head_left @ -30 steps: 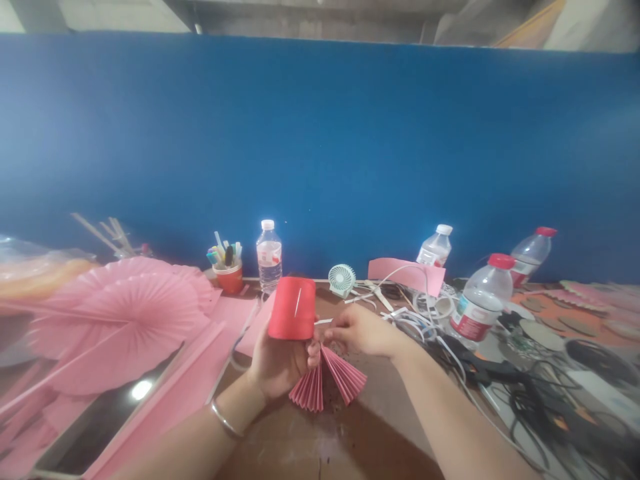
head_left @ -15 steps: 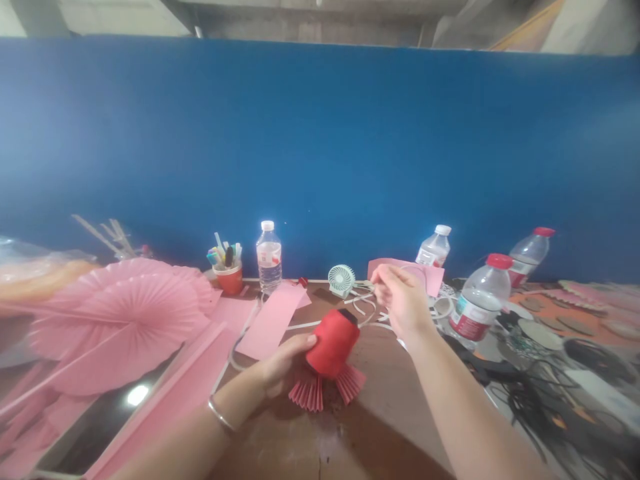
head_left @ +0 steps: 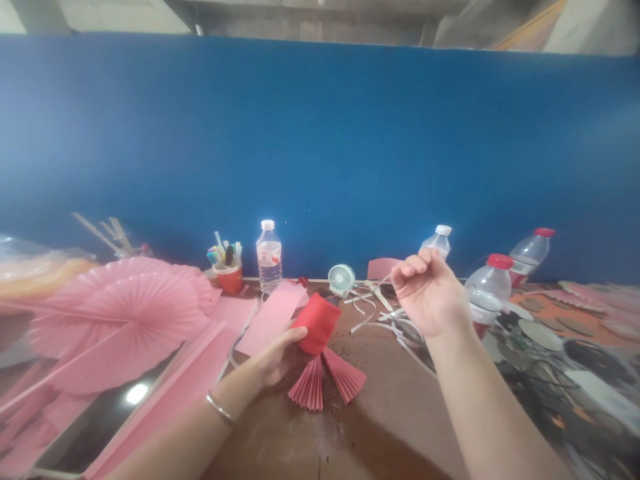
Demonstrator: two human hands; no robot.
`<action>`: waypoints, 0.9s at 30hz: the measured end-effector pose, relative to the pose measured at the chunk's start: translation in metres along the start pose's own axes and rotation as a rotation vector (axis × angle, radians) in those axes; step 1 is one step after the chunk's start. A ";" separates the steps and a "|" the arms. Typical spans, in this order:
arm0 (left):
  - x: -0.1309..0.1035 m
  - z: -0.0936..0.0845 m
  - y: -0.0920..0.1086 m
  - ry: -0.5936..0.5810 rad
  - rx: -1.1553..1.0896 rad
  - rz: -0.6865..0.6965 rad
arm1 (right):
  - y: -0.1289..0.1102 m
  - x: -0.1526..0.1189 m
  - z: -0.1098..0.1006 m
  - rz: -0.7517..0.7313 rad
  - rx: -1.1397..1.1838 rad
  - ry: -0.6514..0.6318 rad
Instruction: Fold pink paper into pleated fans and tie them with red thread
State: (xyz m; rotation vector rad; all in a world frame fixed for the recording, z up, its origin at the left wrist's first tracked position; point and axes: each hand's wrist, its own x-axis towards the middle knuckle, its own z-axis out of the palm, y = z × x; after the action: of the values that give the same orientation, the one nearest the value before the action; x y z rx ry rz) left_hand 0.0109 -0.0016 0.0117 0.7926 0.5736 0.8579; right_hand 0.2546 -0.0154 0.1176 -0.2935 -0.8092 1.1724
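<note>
My left hand (head_left: pixel 281 353), with a silver bangle on its wrist, is wrapped round a red spool-like object (head_left: pixel 319 324), which it holds tilted above the brown table (head_left: pixel 385 407). Just below the red object a folded pink paper piece (head_left: pixel 345 375) spreads into two pleated fans. On the right my right hand (head_left: pixel 423 283) is raised, palm toward me, with its fingers curled in. Whatever thin thing it may pinch is too small to make out.
A small fan (head_left: pixel 342 280) and white strips (head_left: pixel 400 327) lie behind the hands. Water bottles (head_left: pixel 270 257) and a red cup of pens (head_left: pixel 229 277) line the blue wall. Large pleated pink paper (head_left: pixel 135 313) fills the left; cables (head_left: pixel 550 393) clutter the right.
My right hand has moved right and turned its palm toward me. The red object in my left hand has shifted up and left and tilted, showing more of the pleated paper.
</note>
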 end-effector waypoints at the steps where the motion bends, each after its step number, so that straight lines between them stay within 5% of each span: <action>1: -0.003 -0.001 0.006 -0.061 0.024 -0.030 | -0.005 0.002 -0.002 -0.035 0.034 0.024; 4: -0.009 -0.009 0.023 -0.266 0.091 -0.081 | -0.021 0.007 -0.015 -0.107 0.082 0.126; 7: -0.007 -0.022 0.031 -0.361 0.024 0.028 | -0.038 0.011 -0.031 -0.097 0.065 0.223; 13: 0.005 -0.029 0.026 -0.106 -0.082 0.276 | -0.057 0.009 -0.050 -0.180 -0.005 0.307; 17: 0.005 -0.025 0.023 -0.077 -0.005 0.266 | -0.061 0.009 -0.056 -0.230 -0.069 0.328; 23: 0.009 -0.037 0.027 0.134 -0.115 0.256 | -0.077 0.008 -0.072 -0.337 -0.194 0.492; 27: 0.009 -0.040 0.030 0.120 -0.090 0.230 | -0.085 0.008 -0.077 -0.331 -0.204 0.561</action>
State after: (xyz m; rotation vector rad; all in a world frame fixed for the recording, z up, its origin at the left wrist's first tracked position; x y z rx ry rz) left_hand -0.0266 0.0335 0.0113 0.7378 0.5517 1.1407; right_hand 0.3688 -0.0266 0.1180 -0.6017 -0.4553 0.6459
